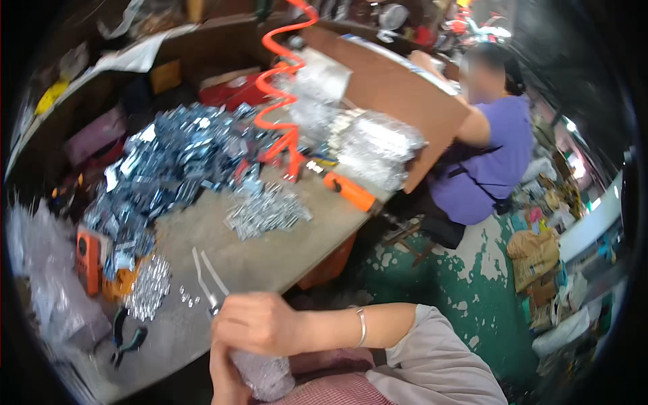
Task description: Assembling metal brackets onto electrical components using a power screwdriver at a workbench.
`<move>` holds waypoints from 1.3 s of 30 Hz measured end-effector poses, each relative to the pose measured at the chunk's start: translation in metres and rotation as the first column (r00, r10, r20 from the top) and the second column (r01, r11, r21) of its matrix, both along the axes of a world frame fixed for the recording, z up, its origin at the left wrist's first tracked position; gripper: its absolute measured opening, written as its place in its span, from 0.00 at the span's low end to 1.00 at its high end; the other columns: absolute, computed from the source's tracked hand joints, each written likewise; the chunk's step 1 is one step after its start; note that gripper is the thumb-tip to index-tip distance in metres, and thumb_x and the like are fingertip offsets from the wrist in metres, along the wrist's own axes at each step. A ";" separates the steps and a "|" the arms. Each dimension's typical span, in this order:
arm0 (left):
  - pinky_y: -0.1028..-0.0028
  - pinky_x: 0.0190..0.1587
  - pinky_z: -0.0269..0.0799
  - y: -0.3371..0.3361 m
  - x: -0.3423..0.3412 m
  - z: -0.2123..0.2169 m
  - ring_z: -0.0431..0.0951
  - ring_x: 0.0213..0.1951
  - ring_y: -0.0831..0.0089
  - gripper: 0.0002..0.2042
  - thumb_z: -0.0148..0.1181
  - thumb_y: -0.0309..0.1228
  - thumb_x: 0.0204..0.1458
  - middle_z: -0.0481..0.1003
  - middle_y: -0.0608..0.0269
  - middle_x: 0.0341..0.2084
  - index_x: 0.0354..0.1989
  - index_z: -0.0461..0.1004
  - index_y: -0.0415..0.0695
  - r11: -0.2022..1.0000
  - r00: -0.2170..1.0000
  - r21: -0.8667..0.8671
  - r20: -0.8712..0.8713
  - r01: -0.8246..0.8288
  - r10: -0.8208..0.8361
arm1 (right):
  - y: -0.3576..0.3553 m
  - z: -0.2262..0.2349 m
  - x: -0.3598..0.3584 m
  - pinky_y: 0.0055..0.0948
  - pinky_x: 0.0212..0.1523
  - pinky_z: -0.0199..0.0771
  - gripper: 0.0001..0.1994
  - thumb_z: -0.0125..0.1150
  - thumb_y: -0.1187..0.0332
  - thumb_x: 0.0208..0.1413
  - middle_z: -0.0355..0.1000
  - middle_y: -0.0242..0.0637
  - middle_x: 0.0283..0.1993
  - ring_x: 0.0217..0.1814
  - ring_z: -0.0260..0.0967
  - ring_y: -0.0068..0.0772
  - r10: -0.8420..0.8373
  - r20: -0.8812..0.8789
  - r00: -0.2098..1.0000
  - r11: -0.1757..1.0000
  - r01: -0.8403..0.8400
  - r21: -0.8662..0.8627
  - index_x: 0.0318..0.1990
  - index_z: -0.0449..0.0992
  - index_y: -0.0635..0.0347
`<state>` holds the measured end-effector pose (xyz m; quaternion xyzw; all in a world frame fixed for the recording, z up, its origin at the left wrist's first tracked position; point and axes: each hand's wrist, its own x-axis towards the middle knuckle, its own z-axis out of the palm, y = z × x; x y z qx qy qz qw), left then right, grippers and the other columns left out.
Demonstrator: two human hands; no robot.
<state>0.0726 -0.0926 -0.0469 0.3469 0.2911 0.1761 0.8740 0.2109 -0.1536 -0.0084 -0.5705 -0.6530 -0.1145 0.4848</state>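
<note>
While below right grip (254,325), clear-plastic bundle (268,378)

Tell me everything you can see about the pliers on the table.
The pliers have dark handles with blue-green patches, apparently plastic-covered and spread apart. They lie flat on the left of the table, nearer the wearer than the pile of shiny pieces. Only the tabletop visibly touches them; finer detail is blurred.

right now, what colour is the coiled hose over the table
The coiled hose is orange-red, clearest in the head view.
</note>
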 end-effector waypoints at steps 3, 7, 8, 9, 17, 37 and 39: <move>0.73 0.56 0.62 0.003 0.004 0.021 0.66 0.56 0.71 0.21 0.45 0.32 0.55 0.67 0.60 0.50 0.57 0.61 0.39 0.988 0.984 0.033 -0.104 0.149 -0.145 | -0.003 0.006 0.011 0.29 0.24 0.71 0.07 0.64 0.74 0.39 0.73 0.35 0.29 0.27 0.70 0.34 0.023 0.093 0.995 0.999 -0.019 -0.043 0.28 0.73 0.61; 0.75 0.53 0.62 0.007 0.013 0.023 0.68 0.50 0.72 0.24 0.47 0.25 0.46 0.68 0.62 0.48 0.56 0.64 0.42 0.975 0.979 0.098 0.016 0.201 -0.204 | -0.005 0.004 0.006 0.27 0.25 0.71 0.10 0.70 0.79 0.37 0.77 0.39 0.30 0.25 0.71 0.34 0.031 -0.076 0.997 0.999 -0.033 -0.021 0.28 0.75 0.61; 0.75 0.53 0.62 0.007 0.012 0.022 0.68 0.50 0.72 0.24 0.47 0.25 0.46 0.68 0.62 0.48 0.56 0.64 0.42 0.984 0.988 0.087 -0.012 0.154 -0.154 | -0.005 0.004 0.006 0.26 0.25 0.70 0.10 0.69 0.79 0.37 0.76 0.37 0.29 0.25 0.71 0.34 0.049 -0.139 0.989 0.997 -0.056 -0.052 0.29 0.75 0.61; 0.75 0.52 0.61 0.007 0.012 0.020 0.67 0.50 0.73 0.26 0.45 0.24 0.45 0.67 0.62 0.48 0.58 0.62 0.42 0.978 0.982 0.098 0.006 0.187 -0.188 | -0.004 0.003 0.007 0.25 0.25 0.70 0.09 0.67 0.79 0.36 0.76 0.36 0.29 0.25 0.70 0.34 0.056 -0.193 0.980 0.994 -0.073 -0.082 0.29 0.75 0.61; 0.77 0.52 0.59 0.015 0.008 0.022 0.65 0.49 0.75 0.31 0.43 0.22 0.43 0.66 0.61 0.48 0.62 0.56 0.40 0.963 0.965 0.083 0.048 0.255 -0.259 | 0.007 0.003 0.005 0.24 0.24 0.71 0.12 0.70 0.80 0.34 0.76 0.35 0.30 0.26 0.71 0.32 0.007 -0.095 0.995 1.000 -0.006 0.011 0.27 0.73 0.60; 0.61 0.49 0.69 0.091 0.048 0.069 0.73 0.48 0.48 0.18 0.55 0.39 0.55 0.73 0.43 0.44 0.48 0.73 0.39 0.198 0.671 0.643 -0.727 0.740 -0.146 | -0.003 -0.043 0.013 0.44 0.63 0.56 0.42 0.65 0.65 0.42 0.58 0.57 0.62 0.64 0.57 0.55 -0.220 -0.268 0.938 0.883 0.075 -0.463 0.65 0.51 0.70; 0.58 0.40 0.70 0.132 0.063 0.038 0.75 0.38 0.51 0.08 0.60 0.33 0.48 0.75 0.50 0.31 0.32 0.76 0.41 -0.138 0.885 0.898 -0.370 0.419 0.282 | -0.004 -0.046 0.016 0.42 0.63 0.55 0.41 0.65 0.64 0.43 0.61 0.57 0.60 0.63 0.58 0.54 -0.221 -0.567 0.793 0.880 -0.088 -0.467 0.64 0.54 0.71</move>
